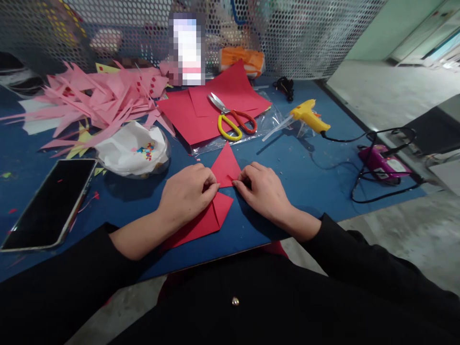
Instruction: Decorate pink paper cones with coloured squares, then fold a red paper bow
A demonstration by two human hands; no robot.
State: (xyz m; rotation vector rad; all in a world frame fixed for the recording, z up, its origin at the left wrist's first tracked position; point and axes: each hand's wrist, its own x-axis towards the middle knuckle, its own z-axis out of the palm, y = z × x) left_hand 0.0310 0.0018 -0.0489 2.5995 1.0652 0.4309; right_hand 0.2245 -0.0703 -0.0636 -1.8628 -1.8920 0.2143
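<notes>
A small red folded paper triangle [226,165] lies on the blue table, its tip pointing away from me. My left hand [189,191] pinches its lower left corner between thumb and finger. At the lower right corner, my right hand [264,191] holds the paper the same way. Partly under my left wrist rests a second folded red paper [215,215], with a crease near its right end. Beyond the triangle, scissors [232,120] with one yellow and one orange-red handle lie slightly apart on red paper sheets [190,127].
A yellow glue gun [309,116] lies to the right, wired to a purple power block [384,165]. Pink paper scraps [104,98] heap at back left. Nearer are a paper-lined bowl [125,155] with coloured bits and a phone [50,206]. Perforated metal mesh [298,43] bounds the back.
</notes>
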